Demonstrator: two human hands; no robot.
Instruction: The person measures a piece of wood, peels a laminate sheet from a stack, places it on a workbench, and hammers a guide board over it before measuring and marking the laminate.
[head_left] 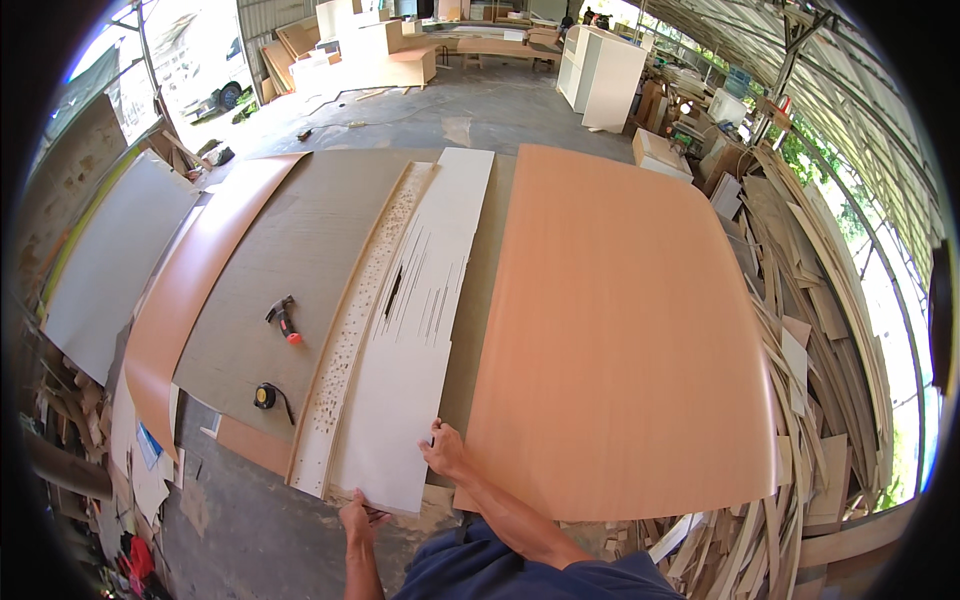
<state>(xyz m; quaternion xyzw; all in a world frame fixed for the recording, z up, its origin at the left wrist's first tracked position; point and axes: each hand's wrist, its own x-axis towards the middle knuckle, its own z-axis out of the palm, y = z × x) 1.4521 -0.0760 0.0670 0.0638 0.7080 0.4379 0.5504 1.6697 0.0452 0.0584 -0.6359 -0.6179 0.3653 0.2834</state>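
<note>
A long white panel [395, 425] with dark slits and a ragged right edge lies lengthwise in front of me on a large grey-brown sheet [270, 240]. At its near end, my left hand [360, 512] grips the edge, fingers partly hidden. My right hand [446, 452] is closed on the panel's right edge, close to the near corner. Alongside the panel's left edge runs a narrow board [340, 370] with a pale face full of small brown spots. Further left on the sheet rest a claw hammer [286, 320] with a red-ended handle and a black tape measure [266, 397].
A wide orange-brown sheet [620, 330] covers the right side, and a curled one [205, 275] lies left. Wood offcuts [825, 300] pile up at far right. A white cabinet [605, 75] stands on the concrete floor [490, 115] beyond. Low scraps lie at left.
</note>
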